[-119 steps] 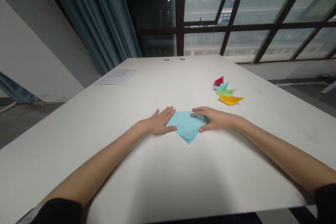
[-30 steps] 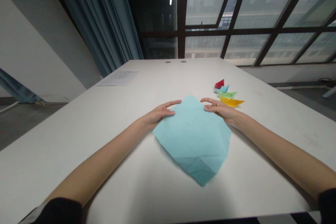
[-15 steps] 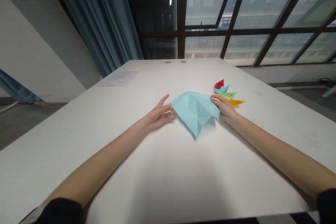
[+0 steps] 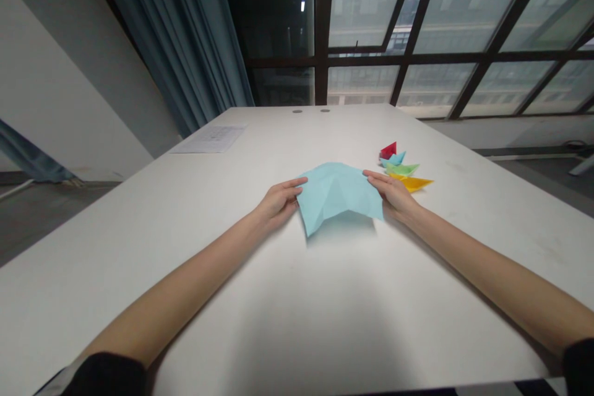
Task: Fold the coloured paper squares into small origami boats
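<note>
A creased sheet of light blue paper (image 4: 341,195) arches between my hands, its near edge lifted off the white table (image 4: 325,309) and casting a shadow. My left hand (image 4: 281,201) grips the sheet's left edge, fingers on top and the thumb side partly hidden. On the right edge, my right hand (image 4: 392,192) holds the paper with its fingers over the top; its thumb is hard to see. Fold lines run across the sheet, and one corner points down toward me at the left.
Behind my right hand, folded paper boats stand in a row: red (image 4: 388,150), light blue (image 4: 393,159), green (image 4: 403,169) and yellow (image 4: 413,182). A printed sheet (image 4: 208,139) lies at the table's far left. Windows and a blue curtain (image 4: 185,43) are beyond.
My left hand, spread beside the paper before, has closed on its left edge. The sheet has turned and opened out, its low corner shifting left. My right hand keeps its hold.
</note>
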Demonstrator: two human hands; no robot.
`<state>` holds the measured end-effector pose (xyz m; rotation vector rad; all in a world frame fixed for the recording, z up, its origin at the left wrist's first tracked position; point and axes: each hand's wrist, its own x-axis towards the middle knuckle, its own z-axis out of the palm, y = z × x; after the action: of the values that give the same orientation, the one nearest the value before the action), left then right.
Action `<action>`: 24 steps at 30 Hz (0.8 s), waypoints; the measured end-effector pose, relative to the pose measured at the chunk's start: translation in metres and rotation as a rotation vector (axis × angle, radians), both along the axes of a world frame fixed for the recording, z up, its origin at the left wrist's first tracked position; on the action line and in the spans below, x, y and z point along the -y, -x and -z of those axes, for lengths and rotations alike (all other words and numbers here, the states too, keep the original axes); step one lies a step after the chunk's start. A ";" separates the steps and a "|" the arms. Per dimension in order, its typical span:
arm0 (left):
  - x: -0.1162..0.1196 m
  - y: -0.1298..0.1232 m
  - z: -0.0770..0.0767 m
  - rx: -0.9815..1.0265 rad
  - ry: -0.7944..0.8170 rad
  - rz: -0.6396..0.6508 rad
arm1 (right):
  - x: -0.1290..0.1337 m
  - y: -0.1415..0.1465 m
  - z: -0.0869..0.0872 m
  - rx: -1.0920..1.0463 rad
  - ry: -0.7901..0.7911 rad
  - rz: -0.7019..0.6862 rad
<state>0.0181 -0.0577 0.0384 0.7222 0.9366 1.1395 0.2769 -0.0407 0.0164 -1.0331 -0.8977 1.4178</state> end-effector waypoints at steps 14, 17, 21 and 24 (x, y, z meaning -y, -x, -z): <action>0.000 -0.002 -0.002 -0.032 -0.072 -0.026 | 0.008 0.012 0.001 -0.012 -0.103 -0.095; 0.002 -0.004 0.000 -0.049 -0.085 0.053 | 0.009 0.016 0.001 0.045 -0.146 -0.087; 0.000 -0.004 0.004 -0.217 -0.177 0.060 | 0.007 0.017 0.001 0.221 -0.277 0.040; -0.001 -0.003 0.004 -0.352 -0.331 0.021 | 0.005 0.017 0.001 0.249 -0.360 0.031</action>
<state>0.0212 -0.0571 0.0346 1.2279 1.0391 1.1841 0.2601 -0.0452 0.0154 -0.9534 -1.2603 1.0632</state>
